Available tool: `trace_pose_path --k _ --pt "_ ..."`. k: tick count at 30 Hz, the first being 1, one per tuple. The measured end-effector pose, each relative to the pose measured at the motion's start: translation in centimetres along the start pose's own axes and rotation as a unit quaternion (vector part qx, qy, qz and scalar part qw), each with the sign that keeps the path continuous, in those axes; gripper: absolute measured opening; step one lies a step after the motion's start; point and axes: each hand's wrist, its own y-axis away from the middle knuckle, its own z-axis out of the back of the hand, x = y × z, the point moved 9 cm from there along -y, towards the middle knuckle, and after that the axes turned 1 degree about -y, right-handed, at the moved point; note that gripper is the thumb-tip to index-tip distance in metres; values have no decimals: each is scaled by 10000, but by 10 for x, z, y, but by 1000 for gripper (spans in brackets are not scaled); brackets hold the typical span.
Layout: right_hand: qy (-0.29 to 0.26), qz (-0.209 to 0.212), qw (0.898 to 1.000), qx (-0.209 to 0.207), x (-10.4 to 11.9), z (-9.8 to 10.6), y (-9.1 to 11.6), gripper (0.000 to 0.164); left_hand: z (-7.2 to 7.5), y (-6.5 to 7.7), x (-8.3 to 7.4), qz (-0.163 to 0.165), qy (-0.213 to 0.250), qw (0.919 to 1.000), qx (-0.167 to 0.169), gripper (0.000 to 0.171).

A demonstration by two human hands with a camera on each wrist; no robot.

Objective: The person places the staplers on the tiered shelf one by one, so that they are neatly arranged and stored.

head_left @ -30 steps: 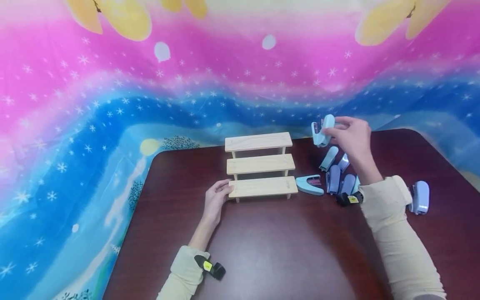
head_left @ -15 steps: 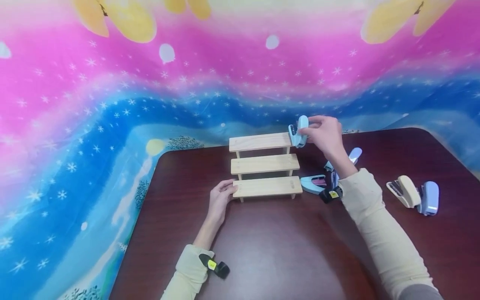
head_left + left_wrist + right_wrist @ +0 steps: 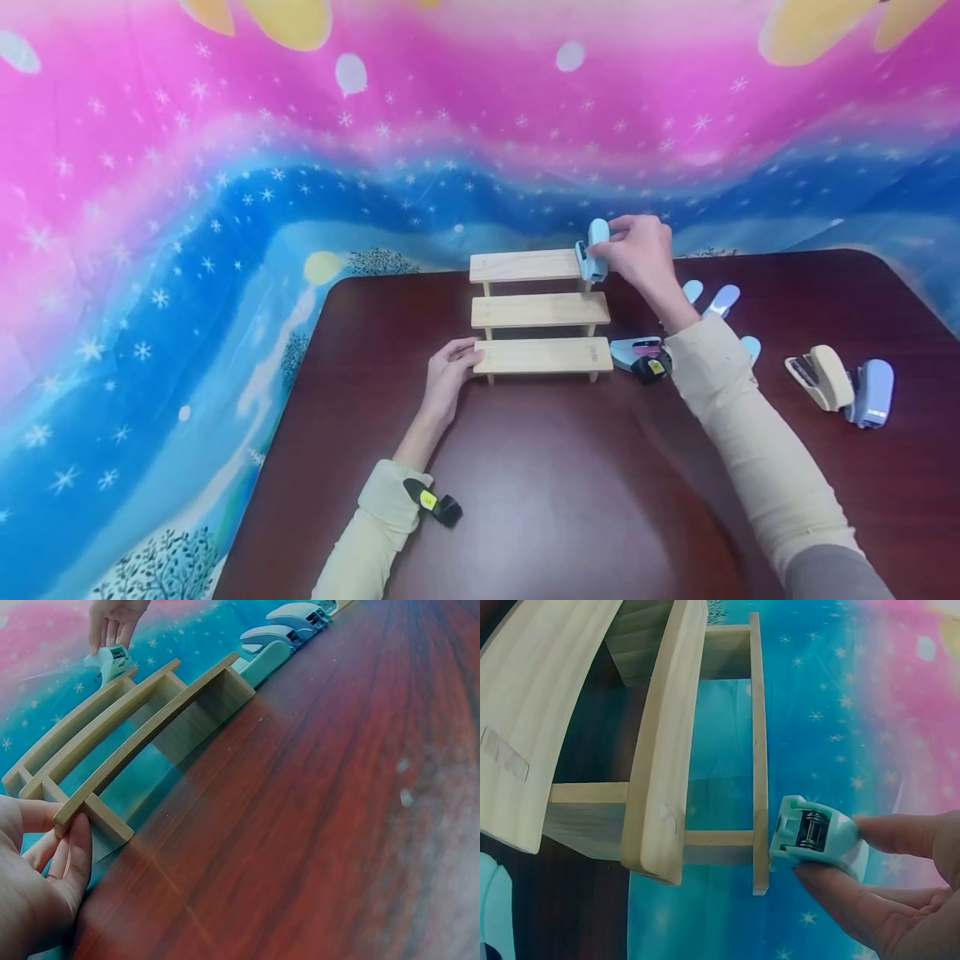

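Note:
A light-blue stapler (image 3: 597, 252) is pinched between the thumb and fingers of my right hand (image 3: 641, 254), at the right end of the top shelf of a three-step wooden rack (image 3: 540, 310). In the right wrist view the stapler (image 3: 821, 836) shows its hinge end, right at the edge of the top board. My left hand (image 3: 447, 379) grips the left end of the lowest board. The left wrist view shows its thumb and fingers (image 3: 75, 855) pinching that board's corner.
A light-blue stapler (image 3: 633, 350) lies right of the rack's lowest step. Several more, one with a purple top (image 3: 723, 300), are partly hidden behind my right forearm. Farther right stand a cream stapler (image 3: 821, 377) and a blue-violet one (image 3: 872, 393). A patterned cloth (image 3: 405, 183) hangs behind the table.
My right hand has carried the light-blue stapler leftward from above the other staplers to the top shelf's right end. The left hand keeps its grip on the rack. The head view has shifted slightly.

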Motion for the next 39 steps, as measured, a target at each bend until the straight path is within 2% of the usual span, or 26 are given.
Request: trace_pose_path --k 6,14,21,26,30,35,39 --pt "173 147 9996 -174 1 3 1 47 -4 -5 1 99 -168 9998 83 38" --pt "240 406 9986 -235 3 -5 3 42 -4 1 6 134 -129 9997 153 39" --pt "158 747 9970 -84 11 -21 2 41 13 10 7 108 -118 9995 -287 37" --pt "-99 818 9949 -588 -5 2 9 40 3 7 6 115 -98 9999 27 40" --pt "-816 575 9929 -655 -23 21 17 41 0 5 2 23 -95 9999 24 39" --pt "-1832 191 9785 -928 -53 48 26 40 0 3 0 32 -121 9999 -45 37" --pt "-2032 -37 9729 -1100 -78 69 33 41 0 2 -1 -4 -109 9999 3 38"
